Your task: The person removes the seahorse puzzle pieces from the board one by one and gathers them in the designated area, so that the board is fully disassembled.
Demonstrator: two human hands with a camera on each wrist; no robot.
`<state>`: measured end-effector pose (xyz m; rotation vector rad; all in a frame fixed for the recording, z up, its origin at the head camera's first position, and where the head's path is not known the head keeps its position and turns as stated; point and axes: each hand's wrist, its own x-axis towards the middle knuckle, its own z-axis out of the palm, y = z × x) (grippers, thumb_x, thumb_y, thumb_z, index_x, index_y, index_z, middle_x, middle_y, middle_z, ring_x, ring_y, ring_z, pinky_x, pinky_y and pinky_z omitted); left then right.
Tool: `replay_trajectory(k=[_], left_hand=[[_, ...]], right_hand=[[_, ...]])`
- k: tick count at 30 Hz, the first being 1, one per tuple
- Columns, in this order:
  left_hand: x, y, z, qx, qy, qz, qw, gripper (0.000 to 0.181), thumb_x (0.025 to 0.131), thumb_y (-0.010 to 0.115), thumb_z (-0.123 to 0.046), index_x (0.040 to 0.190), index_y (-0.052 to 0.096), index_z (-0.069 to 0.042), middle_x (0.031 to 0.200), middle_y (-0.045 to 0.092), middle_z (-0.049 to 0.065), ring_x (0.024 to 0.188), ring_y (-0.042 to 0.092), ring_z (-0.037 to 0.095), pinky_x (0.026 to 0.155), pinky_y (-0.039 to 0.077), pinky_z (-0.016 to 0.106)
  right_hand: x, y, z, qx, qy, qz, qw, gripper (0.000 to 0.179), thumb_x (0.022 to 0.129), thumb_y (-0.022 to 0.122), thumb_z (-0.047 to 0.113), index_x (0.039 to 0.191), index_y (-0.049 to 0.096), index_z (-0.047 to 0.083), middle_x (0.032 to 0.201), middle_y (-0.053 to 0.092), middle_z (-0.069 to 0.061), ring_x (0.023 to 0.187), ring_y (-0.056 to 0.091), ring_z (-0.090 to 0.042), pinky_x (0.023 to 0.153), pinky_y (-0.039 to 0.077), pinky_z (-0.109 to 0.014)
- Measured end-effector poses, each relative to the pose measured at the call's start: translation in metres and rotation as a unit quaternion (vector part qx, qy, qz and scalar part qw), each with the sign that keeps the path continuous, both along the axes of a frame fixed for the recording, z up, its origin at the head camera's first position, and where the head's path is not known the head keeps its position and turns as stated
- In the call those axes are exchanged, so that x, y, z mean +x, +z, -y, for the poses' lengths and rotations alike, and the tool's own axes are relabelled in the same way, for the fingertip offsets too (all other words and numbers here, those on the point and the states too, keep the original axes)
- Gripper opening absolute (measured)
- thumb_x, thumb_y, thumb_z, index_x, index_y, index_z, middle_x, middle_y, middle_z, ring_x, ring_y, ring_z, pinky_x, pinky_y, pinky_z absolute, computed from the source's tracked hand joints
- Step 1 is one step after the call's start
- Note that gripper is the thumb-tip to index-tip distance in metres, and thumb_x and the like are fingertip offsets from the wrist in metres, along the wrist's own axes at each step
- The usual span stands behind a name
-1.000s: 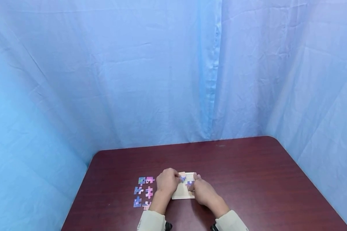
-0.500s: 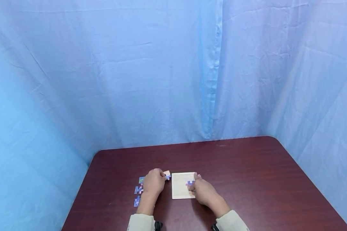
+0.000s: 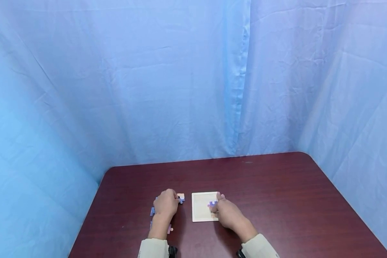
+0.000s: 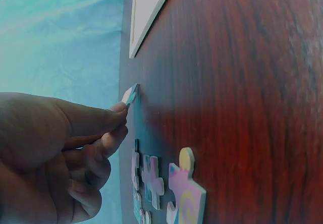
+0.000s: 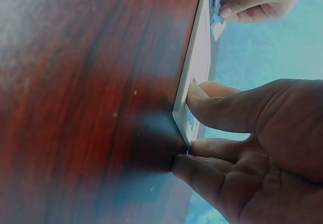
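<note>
Between thumb and fingertips, my left hand [image 3: 165, 205] pinches a puzzle piece [image 4: 130, 95] with a pale orange edge and a blue-purple part, close over the table left of the tray. The square, pale wooden puzzle tray [image 3: 192, 209] lies flat on the table. My right hand [image 3: 228, 215] grips the tray's right side, thumb over the inside and fingers at the outer edge. Purple and peach puzzle pieces [image 3: 213, 204] sit in the tray by the right thumb, partly hidden under that hand.
Several loose pink, purple and blue puzzle pieces [image 4: 187, 196] lie on the dark red table [image 3: 277, 193] under and beside the left hand, which hides most of them in the head view. Light blue curtains [image 3: 167, 89] hang behind and at both sides.
From over the tray's upper left corner, my left hand has moved left with the puzzle piece, now above the loose pieces. My right hand has stayed on the tray.
</note>
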<state>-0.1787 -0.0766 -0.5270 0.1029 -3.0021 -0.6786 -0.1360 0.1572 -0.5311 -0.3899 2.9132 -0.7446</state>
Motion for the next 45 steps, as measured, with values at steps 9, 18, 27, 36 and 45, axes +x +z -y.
replay_trajectory(k=[9,18,27,36,45], left_hand=[[0.0,-0.002,0.001,0.003,0.007,-0.009,0.9999,0.015,0.09,0.079,-0.014,0.077,0.073,-0.017,0.08,0.074,0.001,0.069,0.068,0.021,0.066,0.056,0.049],[0.012,-0.006,-0.023,0.021,-0.052,-0.06,0.9966,0.01,0.088,0.082,-0.013,0.08,0.077,-0.014,0.077,0.074,0.0,0.063,0.064,0.013,0.058,0.053,0.037],[0.021,-0.009,-0.049,0.003,-0.117,-0.088,0.9892,0.009,0.085,0.085,-0.018,0.079,0.077,-0.018,0.075,0.072,-0.004,0.067,0.068,0.014,0.059,0.053,0.037],[0.026,-0.017,-0.071,-0.005,-0.141,-0.084,0.9863,0.009,0.082,0.086,-0.021,0.087,0.08,-0.017,0.082,0.075,-0.001,0.073,0.072,0.018,0.061,0.054,0.037],[0.023,-0.019,-0.087,-0.029,-0.149,-0.072,0.9858,0.023,0.083,0.084,-0.022,0.105,0.083,-0.017,0.1,0.08,0.005,0.086,0.078,0.03,0.068,0.059,0.044]], right_hand=[[-0.002,-0.003,0.0,0.0,-0.009,0.002,1.0,0.019,0.092,0.076,0.009,0.11,0.084,0.009,0.155,0.047,-0.037,0.143,0.052,-0.052,0.114,0.047,-0.056],[-0.005,-0.008,-0.002,-0.011,-0.012,-0.006,0.9999,0.009,0.087,0.081,0.005,0.09,0.085,0.012,0.151,0.051,-0.038,0.138,0.056,-0.052,0.109,0.051,-0.056],[-0.009,-0.009,-0.005,-0.038,0.0,-0.029,0.9989,0.022,0.078,0.077,-0.009,0.068,0.073,0.011,0.143,0.058,-0.037,0.133,0.062,-0.05,0.107,0.054,-0.054],[-0.006,-0.012,-0.006,-0.043,-0.011,-0.049,0.9978,0.028,0.073,0.069,-0.014,0.064,0.066,0.012,0.134,0.067,-0.032,0.127,0.068,-0.042,0.085,0.06,-0.043],[-0.007,-0.012,-0.008,-0.057,-0.008,-0.05,0.9971,0.028,0.071,0.075,-0.012,0.064,0.063,0.012,0.104,0.08,-0.019,0.124,0.07,-0.042,0.079,0.058,-0.039]])
